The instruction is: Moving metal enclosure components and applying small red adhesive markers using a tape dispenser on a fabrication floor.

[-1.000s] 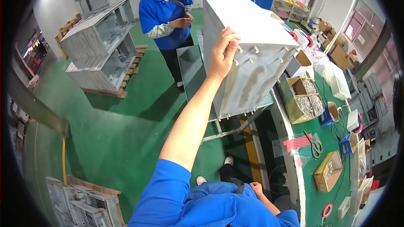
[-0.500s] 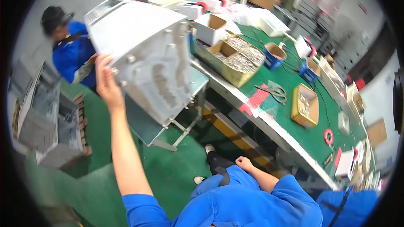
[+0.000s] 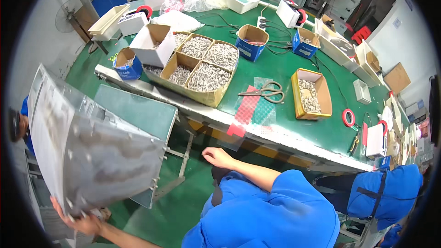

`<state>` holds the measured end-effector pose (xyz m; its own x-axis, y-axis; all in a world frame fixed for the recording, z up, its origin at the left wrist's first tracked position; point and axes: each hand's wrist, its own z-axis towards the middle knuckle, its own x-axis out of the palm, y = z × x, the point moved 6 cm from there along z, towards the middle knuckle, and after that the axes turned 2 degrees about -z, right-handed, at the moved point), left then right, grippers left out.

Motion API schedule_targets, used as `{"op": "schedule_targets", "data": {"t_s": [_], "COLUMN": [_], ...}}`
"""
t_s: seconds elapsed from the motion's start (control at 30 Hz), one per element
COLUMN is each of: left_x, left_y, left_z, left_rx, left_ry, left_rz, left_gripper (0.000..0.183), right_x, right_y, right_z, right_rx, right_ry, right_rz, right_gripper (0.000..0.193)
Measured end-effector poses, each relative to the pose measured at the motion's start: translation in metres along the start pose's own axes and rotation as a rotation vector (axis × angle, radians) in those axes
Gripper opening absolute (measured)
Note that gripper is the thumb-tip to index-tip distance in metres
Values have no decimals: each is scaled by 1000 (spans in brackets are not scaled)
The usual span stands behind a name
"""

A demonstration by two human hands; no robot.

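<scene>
A large grey sheet-metal housing point(image 3: 112, 165) with a white film-covered face point(image 3: 48, 131) and small studs along its edges hangs tilted at the left. My left hand point(image 3: 80, 222) grips its lower corner, the thumb side showing against the metal; some fingers are hidden behind it. Beside the housing stands a low stand with a green top point(image 3: 135, 112), partly covered by it. In front of my body, short of the workbench edge, my right hand point(image 3: 218, 157) is held with curled fingers. Nothing shows in it.
On the green workbench point(image 3: 271, 133) are a divided box of small metal pins point(image 3: 209, 79), scissors point(image 3: 264, 93) on red and clear bubble wrap, and a yellow carton of metal parts point(image 3: 312, 94). Co-workers in blue are at the far left point(image 3: 28, 128) and right point(image 3: 390, 193).
The housing and my left hand have moved down and left, away from above the green-topped stand. My view has swung right. My right hand has stayed curled near my body.
</scene>
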<state>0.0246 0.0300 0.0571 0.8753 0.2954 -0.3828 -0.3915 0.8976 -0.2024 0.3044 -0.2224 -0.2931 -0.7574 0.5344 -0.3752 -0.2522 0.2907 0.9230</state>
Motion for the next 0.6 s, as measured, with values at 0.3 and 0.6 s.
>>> {"op": "schedule_targets", "data": {"t_s": [0.3, 0.6], "left_x": [-11, 1], "left_y": [16, 13], "left_z": [-14, -19], "left_rx": [-460, -393], "left_ry": [-447, -310], "left_rz": [-446, -1179], "left_gripper": [49, 43], "right_x": [-56, -55], "right_y": [42, 96], "right_z": [147, 240], "right_rx": [-159, -185], "right_ry": [42, 225], "right_rz": [62, 193], "right_gripper": [17, 13]}}
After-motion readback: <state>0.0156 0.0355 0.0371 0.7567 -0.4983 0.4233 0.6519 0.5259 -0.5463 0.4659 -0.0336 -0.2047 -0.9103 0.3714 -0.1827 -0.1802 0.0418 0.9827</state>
